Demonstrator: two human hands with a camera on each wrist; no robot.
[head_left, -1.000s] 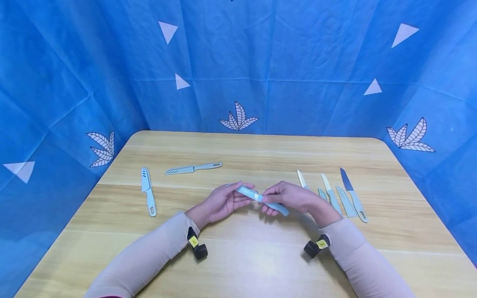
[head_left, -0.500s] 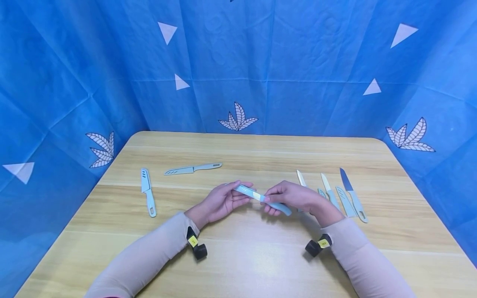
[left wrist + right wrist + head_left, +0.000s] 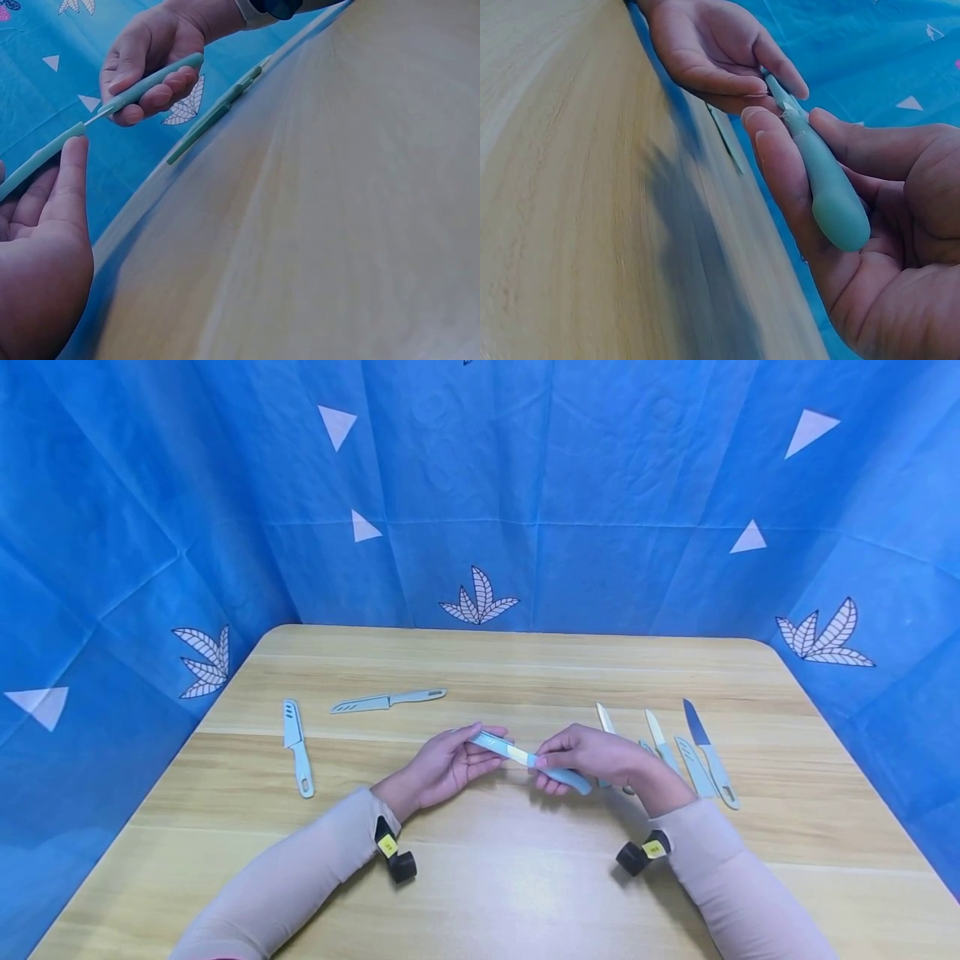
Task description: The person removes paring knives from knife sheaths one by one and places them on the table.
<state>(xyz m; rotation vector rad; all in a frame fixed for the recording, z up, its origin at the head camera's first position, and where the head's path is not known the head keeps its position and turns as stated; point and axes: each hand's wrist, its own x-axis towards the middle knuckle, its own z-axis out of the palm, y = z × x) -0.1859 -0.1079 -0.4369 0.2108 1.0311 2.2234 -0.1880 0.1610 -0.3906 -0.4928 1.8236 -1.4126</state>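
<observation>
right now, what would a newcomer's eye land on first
Probably the knife at the middle: the right hand holds its handle, the left hand its sheath, and a strip of blade shows between. Then the bright blue cloth behind the table, printed with white triangles. At the table's right, one dark blue blade stands out beside paler ones.

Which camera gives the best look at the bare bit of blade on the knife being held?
The head view: the bare blade shows broadside there, between sheath and handle. The left wrist view shows it nearly edge-on, a thin line. In the right wrist view it is foreshortened and hard to make out.
</observation>
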